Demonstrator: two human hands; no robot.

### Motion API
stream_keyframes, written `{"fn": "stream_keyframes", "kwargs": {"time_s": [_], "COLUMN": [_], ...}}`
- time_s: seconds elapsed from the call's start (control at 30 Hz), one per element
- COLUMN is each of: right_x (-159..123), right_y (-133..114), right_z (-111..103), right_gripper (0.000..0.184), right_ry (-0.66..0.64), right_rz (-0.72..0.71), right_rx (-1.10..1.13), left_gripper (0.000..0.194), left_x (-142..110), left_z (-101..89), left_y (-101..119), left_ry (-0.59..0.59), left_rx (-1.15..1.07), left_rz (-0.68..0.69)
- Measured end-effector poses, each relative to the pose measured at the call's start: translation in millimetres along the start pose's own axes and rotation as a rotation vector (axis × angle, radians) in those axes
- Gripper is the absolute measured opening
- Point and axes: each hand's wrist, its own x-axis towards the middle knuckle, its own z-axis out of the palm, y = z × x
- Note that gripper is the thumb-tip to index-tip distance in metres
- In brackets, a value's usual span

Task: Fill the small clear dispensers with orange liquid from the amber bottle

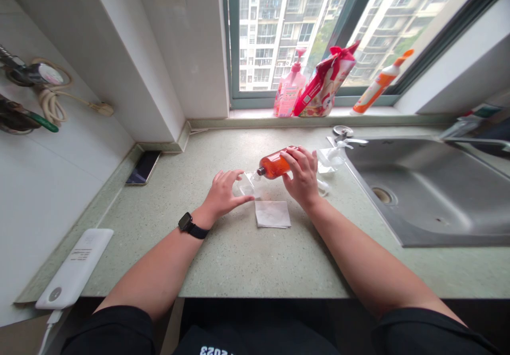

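Note:
My right hand (302, 177) is wrapped round a bottle of orange-red liquid (273, 164). The bottle lies tilted nearly on its side, with its dark neck pointing left and slightly down. My left hand (226, 191), a dark watch on its wrist, curves its thumb and fingers round a clear container (246, 185). The bottle's neck is at the clear container's right side; whether liquid flows is too small to tell. Just below them a folded white tissue (273, 214) lies flat on the counter (239, 259). Behind my right hand is a clear and white pump top (338, 153), partly hidden.
A steel sink (430, 195) takes up the right side. On the window sill stand a pink pump bottle (290, 93), a red pouch (327, 85) and an orange-white bottle (375, 86). A phone (143, 168) and a white power bank (75, 268) lie at left.

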Motion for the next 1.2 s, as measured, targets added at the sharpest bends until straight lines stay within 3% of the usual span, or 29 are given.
{"fn": "stream_keyframes", "kwargs": {"time_s": [0.57,1.2], "right_x": [0.7,1.8], "right_y": [1.9,5.6], "right_z": [-2.2,-3.4], "right_gripper": [0.087,0.078], "right_ry": [-0.038,-0.013], "right_rz": [0.011,-0.026], "right_rx": [-0.029,-0.073], "left_gripper": [0.079,0.078], "left_x": [-0.1,0.1], "left_z": [-1.3,-2.4], "left_y": [0.5,2.6], "left_ry": [0.001,0.012], "left_rx": [-0.004,0.016], "left_rz": [0.0,0.002]}}
